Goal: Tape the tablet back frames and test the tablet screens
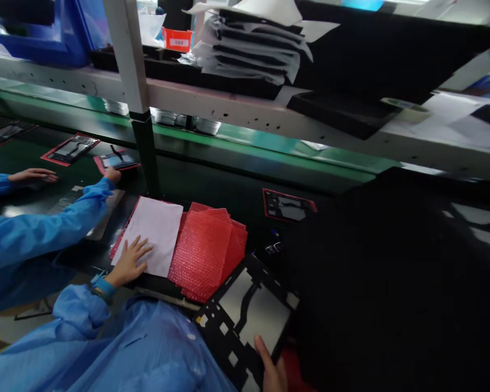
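My left hand (131, 262) lies flat, fingers spread, on a white sheet of paper (157, 228) that rests on red bubble-wrap. Beside the sheet is a stack of red bubble-wrap bags (204, 247). Near the bottom edge, my right hand (270, 367) grips a black tablet-like panel (224, 326) with a silvery area and a dark ribbon cable. The thumb lies over the panel's face; the other fingers are mostly hidden. The panel is tilted close to my blue smock (155, 337).
At left, a co-worker's hand (113, 175) touches a panel (118, 159) on red wrap. Another panel (288, 206) lies on the dark bench beyond mine. A shelf beam (228, 109) and post (126, 60) cross above. A large black shape (392, 294) fills the right.
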`<state>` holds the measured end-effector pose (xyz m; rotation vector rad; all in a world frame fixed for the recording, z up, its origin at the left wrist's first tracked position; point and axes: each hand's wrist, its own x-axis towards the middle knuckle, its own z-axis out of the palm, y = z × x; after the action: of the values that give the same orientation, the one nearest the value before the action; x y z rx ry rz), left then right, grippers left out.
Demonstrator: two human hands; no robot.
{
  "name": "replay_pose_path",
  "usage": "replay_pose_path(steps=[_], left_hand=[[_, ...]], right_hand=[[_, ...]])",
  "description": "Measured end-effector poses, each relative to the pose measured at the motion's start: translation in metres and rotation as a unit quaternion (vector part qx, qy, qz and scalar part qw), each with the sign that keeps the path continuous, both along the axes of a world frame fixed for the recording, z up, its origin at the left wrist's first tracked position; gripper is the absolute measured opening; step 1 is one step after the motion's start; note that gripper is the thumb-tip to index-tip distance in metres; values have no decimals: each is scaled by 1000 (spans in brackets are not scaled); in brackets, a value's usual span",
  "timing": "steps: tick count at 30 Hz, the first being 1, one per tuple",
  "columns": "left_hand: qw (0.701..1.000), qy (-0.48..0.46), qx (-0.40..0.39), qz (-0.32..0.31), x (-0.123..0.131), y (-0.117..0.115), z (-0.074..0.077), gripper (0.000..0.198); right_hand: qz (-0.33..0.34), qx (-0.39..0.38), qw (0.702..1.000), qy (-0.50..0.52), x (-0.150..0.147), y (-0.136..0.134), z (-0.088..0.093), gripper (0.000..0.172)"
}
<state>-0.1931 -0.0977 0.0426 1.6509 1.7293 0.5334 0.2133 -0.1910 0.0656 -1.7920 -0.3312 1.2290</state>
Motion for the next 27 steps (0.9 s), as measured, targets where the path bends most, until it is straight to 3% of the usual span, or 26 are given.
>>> replay_pose_path(steps=[3, 6, 10, 15, 22, 25, 27], left_hand=[[985, -169, -34, -12, 59, 5, 5, 51], [937, -334, -99, -32, 121, 7, 14, 60], [868, -472, -152, -36, 164, 7, 34, 62], [825, -540, -167, -14, 161, 0, 53, 57], [815, -560, -148, 15, 151, -6, 63, 48], [808, -570, -148, 38, 143, -4, 67, 51], [804, -571, -155, 68, 128, 1, 73, 52]], right_hand=[[20, 7, 999, 26, -11, 12, 15, 75], [49, 47, 997, 26, -22, 25, 20, 74], [86, 101, 991, 3, -38, 33, 19, 69], [130, 139, 982, 2, -48, 31, 21, 66], [182, 170, 956, -154, -42, 20, 43, 44], [233, 220, 915, -244, -41, 15, 57, 35], [312, 302, 850, -298, -37, 18, 67, 26]])
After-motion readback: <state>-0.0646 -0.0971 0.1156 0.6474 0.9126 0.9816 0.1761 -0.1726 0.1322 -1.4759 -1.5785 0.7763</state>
